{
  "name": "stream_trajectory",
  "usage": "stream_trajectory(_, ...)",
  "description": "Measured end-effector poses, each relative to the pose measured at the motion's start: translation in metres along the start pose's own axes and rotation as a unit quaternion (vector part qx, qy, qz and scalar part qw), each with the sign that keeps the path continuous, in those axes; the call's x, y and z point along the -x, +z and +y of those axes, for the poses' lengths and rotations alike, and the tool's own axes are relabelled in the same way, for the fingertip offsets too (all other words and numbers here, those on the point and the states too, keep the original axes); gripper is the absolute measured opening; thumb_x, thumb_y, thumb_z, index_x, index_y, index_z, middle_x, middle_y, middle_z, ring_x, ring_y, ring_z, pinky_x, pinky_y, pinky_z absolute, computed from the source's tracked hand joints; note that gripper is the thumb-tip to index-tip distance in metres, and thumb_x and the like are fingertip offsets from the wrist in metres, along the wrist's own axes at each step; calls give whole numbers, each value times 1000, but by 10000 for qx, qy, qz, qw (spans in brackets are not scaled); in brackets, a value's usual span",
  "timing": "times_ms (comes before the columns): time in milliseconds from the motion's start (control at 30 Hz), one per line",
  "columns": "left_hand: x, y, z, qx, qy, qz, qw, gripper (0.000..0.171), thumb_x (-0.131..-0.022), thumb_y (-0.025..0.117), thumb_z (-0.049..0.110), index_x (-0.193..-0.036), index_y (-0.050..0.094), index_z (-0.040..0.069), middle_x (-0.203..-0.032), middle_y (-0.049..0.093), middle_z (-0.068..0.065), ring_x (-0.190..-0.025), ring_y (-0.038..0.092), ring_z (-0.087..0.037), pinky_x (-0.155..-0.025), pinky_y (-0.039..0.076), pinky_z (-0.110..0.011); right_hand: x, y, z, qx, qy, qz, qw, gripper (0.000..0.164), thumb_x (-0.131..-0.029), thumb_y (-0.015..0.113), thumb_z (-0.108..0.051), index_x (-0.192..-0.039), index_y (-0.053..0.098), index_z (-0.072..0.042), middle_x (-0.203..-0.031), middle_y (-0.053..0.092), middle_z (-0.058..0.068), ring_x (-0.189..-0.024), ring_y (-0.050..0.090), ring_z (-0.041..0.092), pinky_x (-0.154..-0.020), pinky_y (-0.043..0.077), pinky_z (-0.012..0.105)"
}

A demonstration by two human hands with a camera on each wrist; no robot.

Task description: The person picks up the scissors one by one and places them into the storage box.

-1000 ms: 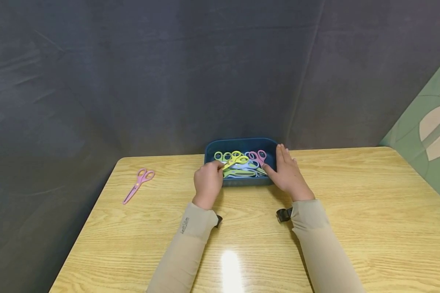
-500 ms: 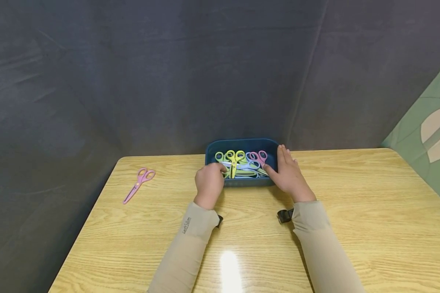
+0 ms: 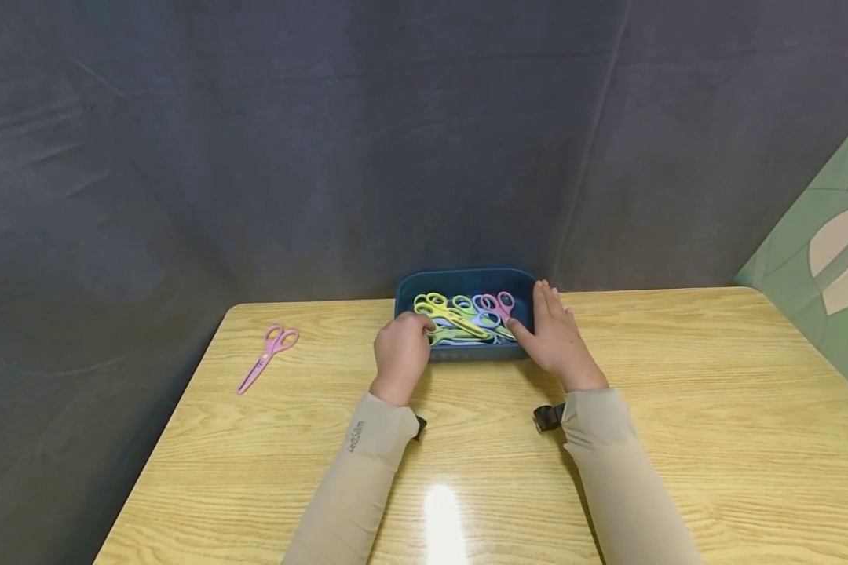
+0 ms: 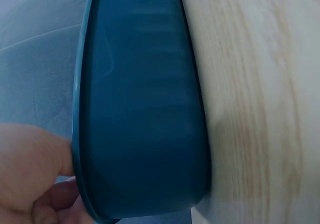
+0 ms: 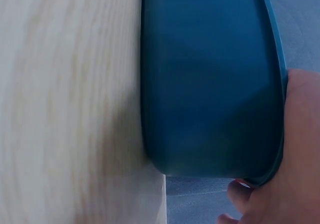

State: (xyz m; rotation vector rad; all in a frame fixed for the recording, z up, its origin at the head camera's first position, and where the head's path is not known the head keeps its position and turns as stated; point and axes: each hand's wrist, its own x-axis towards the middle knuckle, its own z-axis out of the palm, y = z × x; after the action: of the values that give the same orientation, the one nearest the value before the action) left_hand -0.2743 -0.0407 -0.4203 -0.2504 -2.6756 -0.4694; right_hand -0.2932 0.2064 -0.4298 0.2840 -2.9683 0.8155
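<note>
A dark blue rectangular bin sits at the table's back edge with several scissors inside. Yellow scissors lie on top, loops to the left and tip to the right. Blue scissors, pink scissors and green ones overlap around them. My left hand grips the bin's left front corner, its fingers curled at the rim. At the right end my right hand holds the bin, thumb over the rim and fingers along the side. The wrist views show only the bin's outer wall and parts of each hand.
Another pair of pink scissors lies on the wooden table, left of the bin. Behind the bin hangs a dark grey cloth. A green leaf-patterned surface stands at the far right.
Atop the pile, the yellow scissors have turned: their loops swung from the right to the left side, and the tip now points right. Both hands have stayed almost in place on the bin.
</note>
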Motion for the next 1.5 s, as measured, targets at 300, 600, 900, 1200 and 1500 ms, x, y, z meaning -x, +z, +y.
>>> stream_trajectory(300,-1,-7,-4,882,-72,-211,9959,19,-98,63,1,-104,79,8,-113,71,-11,-86,71,-24,-69,57,-37,1,0,-2,22,45,-4,10000,86,-104,49,-41,-158,6,10,-166,3,28,-153,2,47,-120,3,63)
stream_trajectory(600,-2,-18,-9,1005,-135,-34,9948,15,-98,68,9,-110,77,8,-118,68,-11,-92,70,-26,-70,58,-39,3,-1,-3,14,46,-9,10000,86,-104,48,-42,-158,6,11,-166,3,29,-153,2,46,-120,3,63)
stream_trajectory(900,-2,-26,-21,1170,-320,4,9926,16,-97,68,9,-111,76,6,-121,67,-15,-100,69,-31,-77,58,-44,4,-2,-4,-28,58,-37,10000,85,-105,49,-40,-158,5,11,-166,2,29,-153,1,46,-120,3,63)
stream_trajectory(1200,-7,-32,-42,1348,-779,-54,9878,21,-96,67,7,-116,74,4,-123,66,-19,-109,66,-35,-89,55,-49,2,-2,-3,-73,37,-31,10000,85,-104,49,-39,-158,4,10,-166,1,28,-153,0,46,-120,2,63)
stream_trajectory(1500,-6,-43,-73,1450,-1139,-42,9828,27,-94,67,6,-120,71,0,-126,62,-27,-119,58,-46,-98,48,-55,3,-3,-4,-60,75,-64,9999,86,-104,47,-42,-158,5,10,-166,1,27,-154,0,45,-121,2,61)
